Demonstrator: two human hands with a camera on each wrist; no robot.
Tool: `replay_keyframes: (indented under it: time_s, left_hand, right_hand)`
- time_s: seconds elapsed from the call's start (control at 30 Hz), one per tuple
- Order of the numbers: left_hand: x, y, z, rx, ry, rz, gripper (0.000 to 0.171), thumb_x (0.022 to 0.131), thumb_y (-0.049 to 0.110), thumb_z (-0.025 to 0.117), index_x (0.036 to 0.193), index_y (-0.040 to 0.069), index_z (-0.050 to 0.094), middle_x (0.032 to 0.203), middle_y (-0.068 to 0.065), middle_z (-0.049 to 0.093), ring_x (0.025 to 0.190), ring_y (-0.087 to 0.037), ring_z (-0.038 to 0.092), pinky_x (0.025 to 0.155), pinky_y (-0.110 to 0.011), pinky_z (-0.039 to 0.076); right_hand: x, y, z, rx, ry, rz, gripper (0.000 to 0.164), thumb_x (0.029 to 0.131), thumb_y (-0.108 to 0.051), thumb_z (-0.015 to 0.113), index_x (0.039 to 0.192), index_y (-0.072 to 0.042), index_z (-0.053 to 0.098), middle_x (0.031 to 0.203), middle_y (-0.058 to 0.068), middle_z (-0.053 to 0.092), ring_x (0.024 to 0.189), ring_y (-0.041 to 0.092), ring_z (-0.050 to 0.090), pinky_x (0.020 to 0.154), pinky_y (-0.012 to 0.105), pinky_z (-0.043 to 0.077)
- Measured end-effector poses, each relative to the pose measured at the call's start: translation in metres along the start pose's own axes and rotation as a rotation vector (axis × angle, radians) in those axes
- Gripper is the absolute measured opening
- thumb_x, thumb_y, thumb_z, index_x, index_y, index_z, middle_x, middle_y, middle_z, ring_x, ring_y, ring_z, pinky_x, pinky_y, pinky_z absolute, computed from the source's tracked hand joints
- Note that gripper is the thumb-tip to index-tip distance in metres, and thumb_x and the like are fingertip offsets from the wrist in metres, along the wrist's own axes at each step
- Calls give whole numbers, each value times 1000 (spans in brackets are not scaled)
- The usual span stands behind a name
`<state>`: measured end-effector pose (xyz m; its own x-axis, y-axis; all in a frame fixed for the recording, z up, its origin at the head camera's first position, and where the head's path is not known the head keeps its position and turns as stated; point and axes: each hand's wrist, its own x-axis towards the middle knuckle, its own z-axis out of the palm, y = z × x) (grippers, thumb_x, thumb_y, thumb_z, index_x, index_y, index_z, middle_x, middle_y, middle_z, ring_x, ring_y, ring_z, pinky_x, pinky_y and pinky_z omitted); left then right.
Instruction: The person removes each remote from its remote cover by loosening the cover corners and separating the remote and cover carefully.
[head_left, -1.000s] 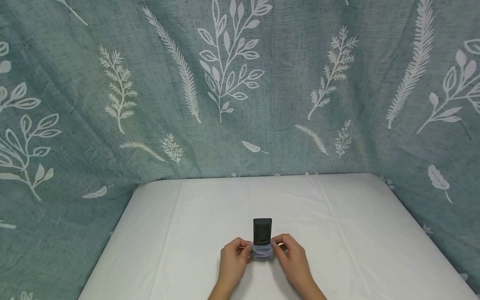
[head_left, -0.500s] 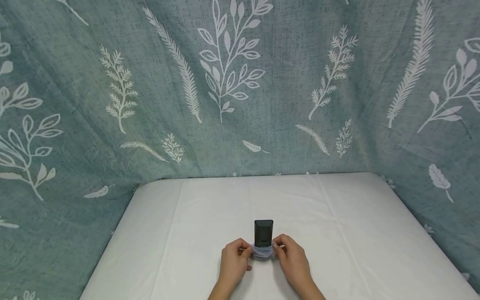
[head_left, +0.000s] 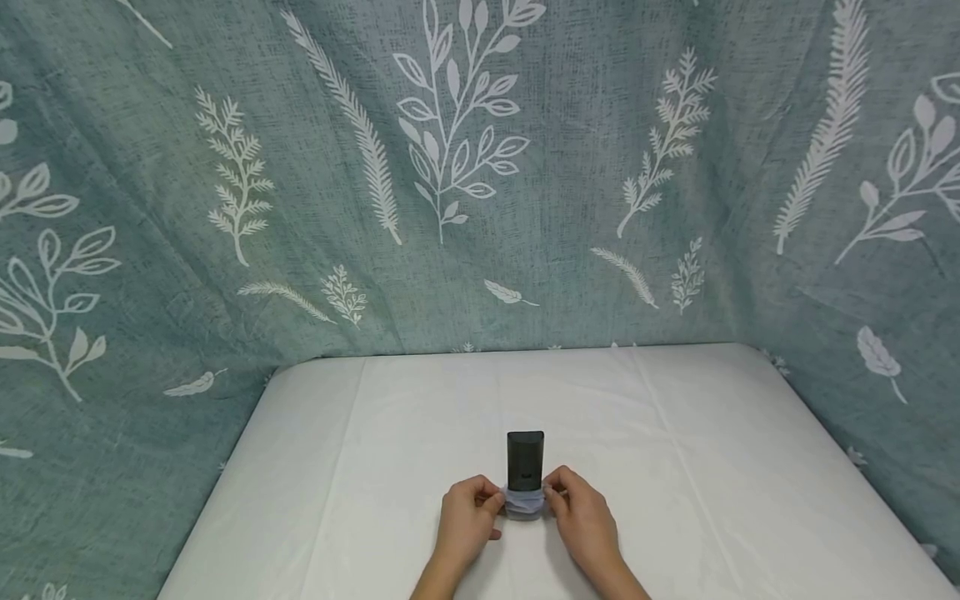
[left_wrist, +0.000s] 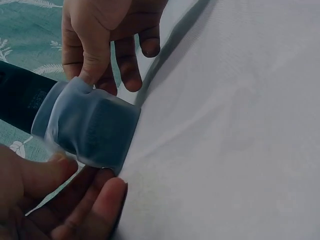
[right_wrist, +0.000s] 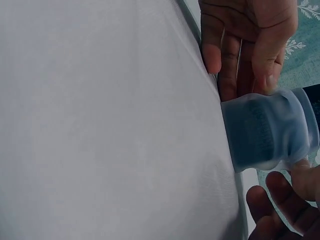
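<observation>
A black remote control stands on end on the white table, its back towards me. Round its lower end sits a translucent silicone sleeve, its upper part gathered into folds. My left hand pinches the left edge of the sleeve between thumb and fingers. On the other side my right hand pinches the right edge in the same way. In the left wrist view the dark remote shows through the cloudy sleeve, and the lower end touches the cloth. The remote's front is hidden.
A white cloth with faint creases covers the table. Behind it and on both sides hangs a green-blue curtain with white leaf patterns, meeting the table's back edge.
Slightly more of the black remote control shows above the sleeve, whose folds look more tightly gathered near the bottom. Both hands keep their pinch in nearly the same place.
</observation>
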<state>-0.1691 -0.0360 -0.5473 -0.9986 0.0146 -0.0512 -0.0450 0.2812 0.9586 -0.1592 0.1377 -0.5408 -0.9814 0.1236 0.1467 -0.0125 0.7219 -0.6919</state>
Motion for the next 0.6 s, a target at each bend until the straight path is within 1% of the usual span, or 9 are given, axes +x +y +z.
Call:
replay_keyframes:
  time_s: [0.17,0.3,0.4,0.6]
  left_hand:
    - [0,1,-1,-3,-8,-3,8,88,0,69,81,2,69,75,-10,70,67,-16,66,46,-26,57]
    - [-1,1,-2,-4,-11,-14,7,88,0,69,81,3,68,75,-8,70,66,-16,65,47,-25,57]
    - [-2,0,-1,-3,-14,-26,7,88,1,69,81,3,68,74,-7,69,66,-15,65,47,-26,57]
    - [-1,-1,1,11,12,-30,9,89,2,69,81,6,69,74,-5,69,66,-14,65,46,-26,56]
  right_hand:
    - [-1,-2,-2,18,-16,17,8,93,-15,69,92,-21,64,83,-9,70,67,-2,57,60,19,45]
    - [-2,-2,-2,60,-35,40,6,94,-15,67,94,-20,64,78,-7,69,61,-1,56,57,19,43]
    - [-3,-1,-1,125,-52,62,6,95,-12,65,95,-17,64,73,-4,66,55,2,54,51,20,42]
    - [-4,-1,1,278,-96,121,6,98,-7,60,100,-11,63,70,3,63,48,11,55,41,23,49]
